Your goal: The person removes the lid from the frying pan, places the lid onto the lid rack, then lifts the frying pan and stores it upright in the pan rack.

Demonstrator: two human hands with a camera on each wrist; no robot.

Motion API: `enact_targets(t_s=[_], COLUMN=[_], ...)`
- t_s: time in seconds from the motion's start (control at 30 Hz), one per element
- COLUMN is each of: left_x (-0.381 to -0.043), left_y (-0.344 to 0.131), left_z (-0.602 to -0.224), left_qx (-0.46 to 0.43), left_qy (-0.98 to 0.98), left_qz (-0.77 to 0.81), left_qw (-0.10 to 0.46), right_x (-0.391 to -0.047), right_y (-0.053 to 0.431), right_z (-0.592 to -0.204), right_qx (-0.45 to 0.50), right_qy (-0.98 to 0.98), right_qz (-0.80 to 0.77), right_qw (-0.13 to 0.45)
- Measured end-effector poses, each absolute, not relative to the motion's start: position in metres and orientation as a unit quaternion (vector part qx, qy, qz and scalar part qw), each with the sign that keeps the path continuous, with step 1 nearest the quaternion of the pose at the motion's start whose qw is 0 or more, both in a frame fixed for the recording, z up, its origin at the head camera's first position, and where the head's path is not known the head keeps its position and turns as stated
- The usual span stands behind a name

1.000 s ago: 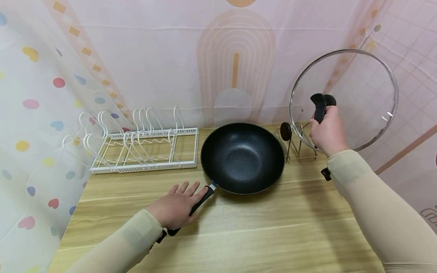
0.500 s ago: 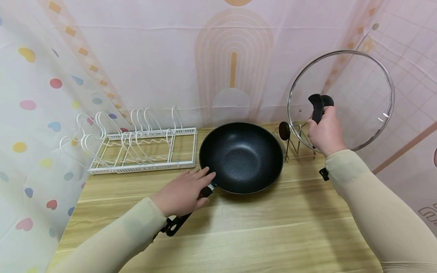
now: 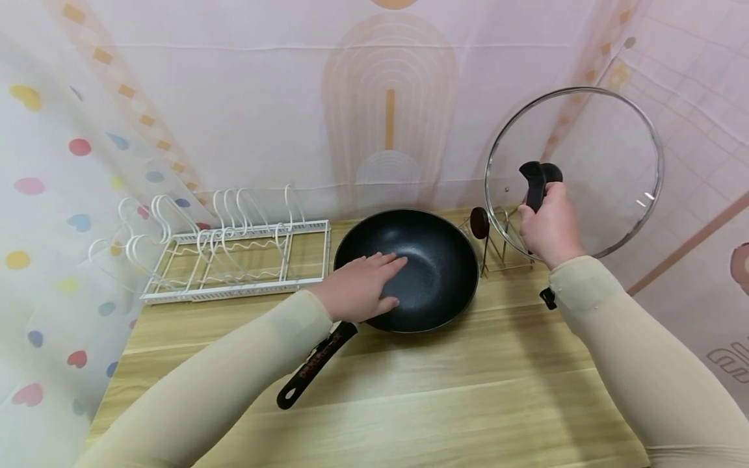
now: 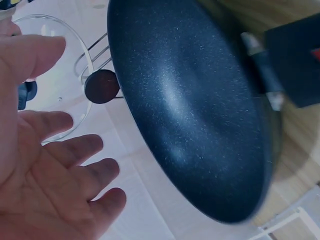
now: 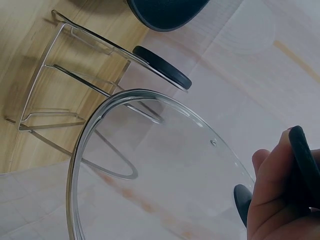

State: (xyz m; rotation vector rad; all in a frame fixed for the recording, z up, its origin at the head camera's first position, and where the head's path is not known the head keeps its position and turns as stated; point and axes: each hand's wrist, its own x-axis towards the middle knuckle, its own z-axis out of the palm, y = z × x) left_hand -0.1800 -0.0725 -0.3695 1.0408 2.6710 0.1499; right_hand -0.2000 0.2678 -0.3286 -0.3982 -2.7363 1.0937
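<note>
A black wok (image 3: 433, 273) rests on the wooden table, its long black handle (image 3: 316, 367) pointing toward the near left. Over the wok's left part my left hand (image 3: 363, 286) hovers with fingers spread, holding nothing; the left wrist view shows its loosely bent fingers (image 4: 85, 147) apart from the wok. My right hand (image 3: 552, 227) grips the black handle (image 3: 535, 185) of a round glass lid (image 3: 603, 162) with a metal rim. The lid stands steeply tilted above a small wire lid rack (image 5: 37, 80), and its lower rim (image 5: 100, 112) overlaps the rack's loops in the right wrist view.
A white wire rack (image 3: 236, 292) with several upright loops stands left of the wok. The lid rack carries a dark round disc (image 3: 480, 223) close to the wok's right rim. Patterned curtains (image 3: 251, 117) hang behind and beside the wooden table (image 3: 445, 403).
My left hand has left the wok's handle and moved up and right over the wok. My right hand still holds the lid in about the same place; the view has shifted slightly.
</note>
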Motion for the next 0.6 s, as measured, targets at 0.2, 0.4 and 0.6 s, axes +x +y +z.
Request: enact_targets(t_s=[0.2,0.4,0.6], left_x=[-0.204,-0.225,-0.241], left_y=[-0.035,0.007,0.042], left_z=[-0.37,-0.373,-0.379], left_qx=[0.355,0.36,0.365], left_qy=[0.922,0.919,0.917], left_qz=[0.067,0.088,0.101], left_qw=[0.138,0.133,0.128], right_x=[-0.199,-0.197,-0.194], right_y=[0.267,0.268,0.265], right_z=[-0.329,-0.33,-0.332], right_qx=[-0.14,-0.146,-0.146], right_qy=[-0.918,-0.915,-0.911], right_qz=[0.36,0.367,0.375], right_qw=[0.089,0.087,0.091])
